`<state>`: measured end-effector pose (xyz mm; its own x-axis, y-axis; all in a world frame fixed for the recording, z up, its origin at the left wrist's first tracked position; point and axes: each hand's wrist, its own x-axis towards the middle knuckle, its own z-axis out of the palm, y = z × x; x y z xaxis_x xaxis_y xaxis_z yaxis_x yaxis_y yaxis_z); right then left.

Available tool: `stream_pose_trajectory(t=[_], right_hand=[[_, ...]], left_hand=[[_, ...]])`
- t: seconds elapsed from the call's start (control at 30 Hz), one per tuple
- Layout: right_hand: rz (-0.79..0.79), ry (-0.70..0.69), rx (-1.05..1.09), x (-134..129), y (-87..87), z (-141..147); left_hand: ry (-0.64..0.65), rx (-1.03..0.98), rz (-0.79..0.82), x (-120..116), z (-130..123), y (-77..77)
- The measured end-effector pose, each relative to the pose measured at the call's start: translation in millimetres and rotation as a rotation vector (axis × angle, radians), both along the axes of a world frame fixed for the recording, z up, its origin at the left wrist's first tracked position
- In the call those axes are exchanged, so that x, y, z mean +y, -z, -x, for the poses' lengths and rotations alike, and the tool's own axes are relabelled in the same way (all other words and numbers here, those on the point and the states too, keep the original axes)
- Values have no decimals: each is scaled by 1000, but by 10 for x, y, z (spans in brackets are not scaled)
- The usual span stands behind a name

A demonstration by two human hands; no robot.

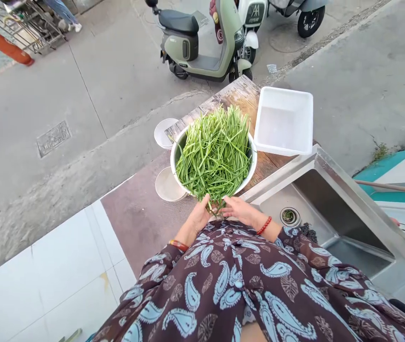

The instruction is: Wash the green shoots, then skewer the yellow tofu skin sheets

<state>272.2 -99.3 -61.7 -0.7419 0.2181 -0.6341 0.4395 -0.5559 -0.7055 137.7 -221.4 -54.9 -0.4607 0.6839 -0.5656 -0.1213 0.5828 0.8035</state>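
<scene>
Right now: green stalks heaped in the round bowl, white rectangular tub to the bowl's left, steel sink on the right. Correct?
One error: the white rectangular tub is to the bowl's right, not its left, per the head view. The rest holds: green stalks heaped in the round bowl, steel sink on the right.

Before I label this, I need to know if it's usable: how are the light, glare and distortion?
Head view: soft, even light, no hard shadows around the round pale bowl of thin green stalks; mild sheen on the rectangular stainless-steel sink; the rectangular white plastic tub looks bright, its shape clear; wide-angle stretch toward the edges.
</scene>
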Motion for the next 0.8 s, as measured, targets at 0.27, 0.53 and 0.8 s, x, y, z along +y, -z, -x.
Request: stream_pose_trajectory(t=[0.27,0.53,0.8], right_hand=[[-582,-354,113,289,-119,478],[-936,-346,163,377,-337,673],[-1244,-572,121,128,-50,790]], left_hand=[[294,113,199,27,287,-431],[684,772,286,721,1301,-395],[1055,918,194,826,1312,15]])
